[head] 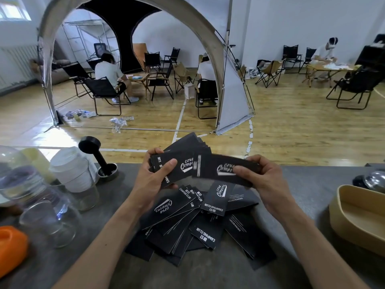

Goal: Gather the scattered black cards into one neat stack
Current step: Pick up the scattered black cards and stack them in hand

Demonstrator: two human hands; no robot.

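A fanned bundle of black printed paper cards (183,161) sits gripped in the left hand (154,174), while the right hand (262,180) pinches a single black card (227,170) beside it, apparently mid-transfer. Next, that card likely needs squaring onto the bundle. Under both hands, loose black cards (198,224) litter the grey tabletop (291,257); clear glass jars (50,217) stand left, a tan tray (358,222) right, neither obstructing.

Loose cards (200,224) lie mid-counter (312,184); held stack (179,161) above them at twelve o'clock, glass jars (50,217) at nine, tray (358,217) at three.

Black cards (200,222) with white lettering; grey counter (291,236).
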